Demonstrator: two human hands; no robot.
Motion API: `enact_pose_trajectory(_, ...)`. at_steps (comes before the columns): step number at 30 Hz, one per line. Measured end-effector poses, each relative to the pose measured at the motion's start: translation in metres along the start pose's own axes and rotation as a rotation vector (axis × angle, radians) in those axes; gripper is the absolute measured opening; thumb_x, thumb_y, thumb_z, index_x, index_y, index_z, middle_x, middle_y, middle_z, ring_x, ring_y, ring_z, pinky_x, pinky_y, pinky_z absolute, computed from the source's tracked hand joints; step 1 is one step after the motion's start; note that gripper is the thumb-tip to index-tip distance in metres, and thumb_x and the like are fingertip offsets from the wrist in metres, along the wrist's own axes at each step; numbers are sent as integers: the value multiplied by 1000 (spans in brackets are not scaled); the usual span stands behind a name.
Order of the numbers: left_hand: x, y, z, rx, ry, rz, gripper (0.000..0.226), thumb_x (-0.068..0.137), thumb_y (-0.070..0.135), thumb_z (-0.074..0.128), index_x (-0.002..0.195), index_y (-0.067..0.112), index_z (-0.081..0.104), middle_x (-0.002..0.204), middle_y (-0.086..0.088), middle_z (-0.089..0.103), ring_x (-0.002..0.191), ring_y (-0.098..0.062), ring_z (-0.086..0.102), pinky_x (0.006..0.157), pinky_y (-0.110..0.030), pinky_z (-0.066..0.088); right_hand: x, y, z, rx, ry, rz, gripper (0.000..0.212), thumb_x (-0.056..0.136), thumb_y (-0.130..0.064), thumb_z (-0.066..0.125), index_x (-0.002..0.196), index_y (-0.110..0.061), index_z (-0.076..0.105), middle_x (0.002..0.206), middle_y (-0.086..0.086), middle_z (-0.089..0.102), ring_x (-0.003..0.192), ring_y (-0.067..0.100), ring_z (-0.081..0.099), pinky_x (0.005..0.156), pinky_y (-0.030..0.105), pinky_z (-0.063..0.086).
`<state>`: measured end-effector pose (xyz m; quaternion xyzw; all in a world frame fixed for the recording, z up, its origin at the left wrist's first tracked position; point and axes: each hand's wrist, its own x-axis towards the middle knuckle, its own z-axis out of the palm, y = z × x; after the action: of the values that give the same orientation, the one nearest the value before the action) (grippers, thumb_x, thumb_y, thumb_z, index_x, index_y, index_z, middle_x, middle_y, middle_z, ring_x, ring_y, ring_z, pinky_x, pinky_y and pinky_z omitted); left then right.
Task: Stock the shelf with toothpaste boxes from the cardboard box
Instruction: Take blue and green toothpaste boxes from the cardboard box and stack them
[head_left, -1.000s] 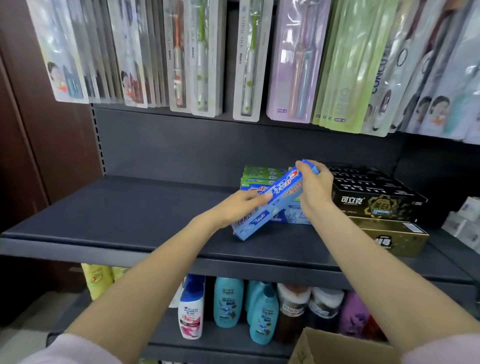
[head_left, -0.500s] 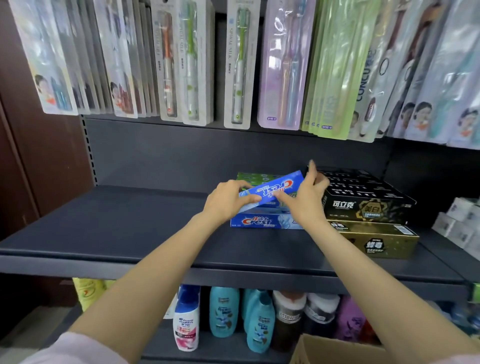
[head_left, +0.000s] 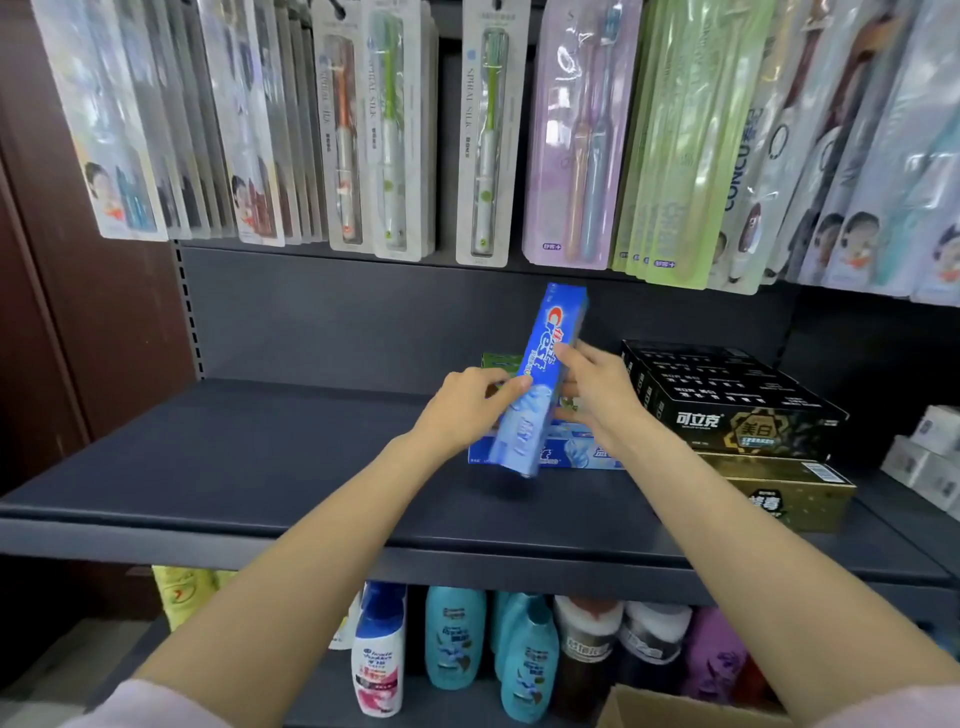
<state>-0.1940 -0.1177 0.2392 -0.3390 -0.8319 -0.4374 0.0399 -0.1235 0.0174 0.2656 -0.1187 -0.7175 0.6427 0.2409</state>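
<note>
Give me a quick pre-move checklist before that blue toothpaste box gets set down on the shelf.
1. Grip: left hand and right hand both hold the blue toothpaste box from either side: ok.
2. Orientation: the box stands nearly on end, tilted, not lying flat like the blue box on the shelf behind it: not ok yet.
3. Landing spot: bare shelf to the left of the stack: ok.
4. Neighbours: the black boxes sit close beside the right hand; watch the knuckles: ok.
5. Headroom: the box's upper end is close under the hanging toothbrush packs; the gap cannot be judged: cannot tell.
</note>
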Motion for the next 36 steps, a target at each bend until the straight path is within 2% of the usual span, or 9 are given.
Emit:
enact_pose_trajectory(4, 0, -21, -3, 71, 5, -110, 29, 98, 23, 38, 110, 8, 59, 110, -9, 66, 99, -25, 62, 75, -33, 47, 14, -14, -4, -382, 17, -212, 36, 98, -25, 44, 132, -21, 54, 115, 6, 67, 103, 27, 65, 89, 40, 51)
enact_pose_trajectory(6, 0, -27, -4, 38, 34, -193, 30, 96, 12, 36, 122, 7, 50, 118, -13, 62, 104, -26, 60, 79, -31, 46, 17, -19, -7, -528, -123, -272, 40, 99, -24, 45, 139, -29, 45, 119, -3, 63, 101, 16, 60, 84, 30, 46)
enact_pose_trajectory(10, 0, -25, -5, -507, 175, -419, 34, 97, 17, 28, 128, 13, 43, 115, -10, 63, 94, -23, 65, 74, -33, 53, 16, -10, -1, -836, -319, -343, 42, 99, -17, 45, 137, -34, 46, 104, -2, 54, 87, 19, 52, 69, 28, 39)
enact_pose_trajectory(14, -2, -19, -6, -673, 130, -477, 31, 98, 33, 29, 118, 21, 49, 101, 0, 63, 90, -17, 60, 89, -39, 44, 21, 28, 4, -1173, -264, -495, 47, 97, -8, 46, 136, -33, 47, 114, 6, 52, 106, 24, 50, 88, 30, 39)
enact_pose_trajectory(18, -1, -21, 7, -466, 63, -391, 30, 98, 34, 39, 123, 23, 51, 115, 0, 63, 99, -15, 57, 82, -31, 43, 8, 57, -1, -1408, -89, -485, 65, 93, -13, 53, 145, -41, 27, 141, 3, 36, 133, 22, 34, 108, 40, 30)
enact_pose_trajectory(25, -5, -31, 16, -293, 5, -281, 56, 95, 15, 52, 146, 24, 30, 136, -6, 53, 111, -17, 60, 84, -30, 54, 1, 55, -3, -1414, -113, -434, 66, 95, -13, 50, 149, -32, 18, 151, 3, 27, 138, 24, 29, 118, 44, 18)
enact_pose_trajectory(29, -10, -25, 16, -237, 25, -263, 59, 95, 13, 52, 147, 20, 26, 137, -7, 51, 116, -19, 57, 87, -30, 51, -7, 49, -9, -1184, -96, -436, 54, 95, -15, 49, 146, -21, 32, 148, -1, 32, 134, 22, 34, 113, 36, 30)
enact_pose_trajectory(32, -18, -19, 20, -79, 107, -300, 62, 93, 17, 54, 147, 16, 24, 139, -12, 45, 125, -26, 48, 102, -38, 43, -24, 49, -18, -1023, -46, -469, 42, 96, -13, 48, 137, -19, 45, 138, -2, 40, 129, 15, 36, 98, 29, 40)
enact_pose_trajectory(36, -41, -4, 32, 97, 322, -317, 42, 89, 21, 57, 126, 13, 40, 124, -11, 47, 113, -29, 48, 94, -44, 43, -47, 51, -33, -888, 18, -455, 27, 93, -12, 50, 118, -15, 61, 108, 1, 51, 100, 18, 52, 87, 32, 45)
